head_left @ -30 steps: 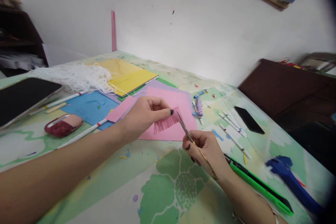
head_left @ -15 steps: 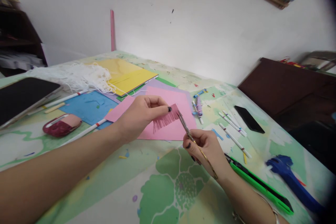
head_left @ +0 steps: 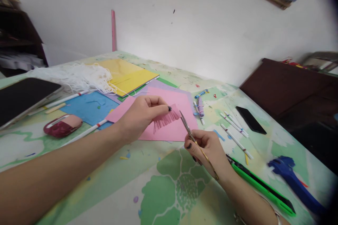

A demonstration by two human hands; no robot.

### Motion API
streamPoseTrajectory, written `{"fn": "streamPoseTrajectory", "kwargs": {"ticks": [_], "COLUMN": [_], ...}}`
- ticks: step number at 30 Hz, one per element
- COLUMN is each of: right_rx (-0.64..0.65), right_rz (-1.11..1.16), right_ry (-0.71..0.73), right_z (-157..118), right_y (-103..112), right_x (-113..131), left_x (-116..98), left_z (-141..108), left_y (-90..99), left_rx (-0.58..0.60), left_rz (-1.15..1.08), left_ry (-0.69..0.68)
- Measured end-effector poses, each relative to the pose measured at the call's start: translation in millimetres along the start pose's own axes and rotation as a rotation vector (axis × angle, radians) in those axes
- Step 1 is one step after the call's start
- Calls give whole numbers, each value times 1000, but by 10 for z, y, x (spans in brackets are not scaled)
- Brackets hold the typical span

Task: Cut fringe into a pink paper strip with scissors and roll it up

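Note:
Between thumb and fingers, my left hand (head_left: pixel 144 114) pinches a strip of pink paper (head_left: pixel 173 113) whose lower edge is cut into a fringe. My right hand (head_left: pixel 207 147) is closed around a pair of scissors (head_left: pixel 188 128) with gold-coloured handles. The scissor tips point up and left, close beside the strip's right end; whether they touch it I cannot tell. Behind and below the strip lies a larger pink sheet (head_left: pixel 182 132), flat on the table.
Yellow sheets (head_left: pixel 137 81), a blue sheet (head_left: pixel 89 107) and white string (head_left: pixel 76 77) lie at the left and back. To the right are several white sticks (head_left: pixel 235 139), a black phone (head_left: pixel 250 119), a green cutter (head_left: pixel 264 184) and a blue glue gun (head_left: pixel 293 181).
The scissors have drawn back slightly from the strip, and their blades look a little farther apart. The strip's right end tilts a little differently; my left hand has barely moved.

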State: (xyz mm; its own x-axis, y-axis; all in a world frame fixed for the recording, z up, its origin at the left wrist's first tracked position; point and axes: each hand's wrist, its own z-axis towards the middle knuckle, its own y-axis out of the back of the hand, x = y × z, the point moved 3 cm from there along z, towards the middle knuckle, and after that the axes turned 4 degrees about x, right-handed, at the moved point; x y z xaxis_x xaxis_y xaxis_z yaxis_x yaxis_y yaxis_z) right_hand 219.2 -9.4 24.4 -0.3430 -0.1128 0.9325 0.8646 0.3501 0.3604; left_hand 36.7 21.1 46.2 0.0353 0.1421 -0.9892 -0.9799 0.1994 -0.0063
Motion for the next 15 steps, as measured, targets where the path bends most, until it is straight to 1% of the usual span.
{"fn": "streamPoseTrajectory", "kwargs": {"ticks": [3,5,7,10,13,15], "right_rx": [-16,-39,-73,-118,-105,-96], "right_rz": [3,16,44,111,164,179], "right_ry": [-10,-12,2,4,-24,-50], "right_z": [8,21,39,68,98,114], "right_y": [2,11,25,39,15,-12], "right_x": [7,-6,-33,-86,-125,-138], "left_x": [-21,-27,-2,102,229,306], "left_z": [-1,-3,-5,-9,-3,-4], "left_y": [0,-16,-58,-140,-176,-197], "left_rx": [-12,3,74,218,249,301], "left_rz": [31,70,89,63,105,113], "left_ry": [-4,9,55,157,163,157]}}
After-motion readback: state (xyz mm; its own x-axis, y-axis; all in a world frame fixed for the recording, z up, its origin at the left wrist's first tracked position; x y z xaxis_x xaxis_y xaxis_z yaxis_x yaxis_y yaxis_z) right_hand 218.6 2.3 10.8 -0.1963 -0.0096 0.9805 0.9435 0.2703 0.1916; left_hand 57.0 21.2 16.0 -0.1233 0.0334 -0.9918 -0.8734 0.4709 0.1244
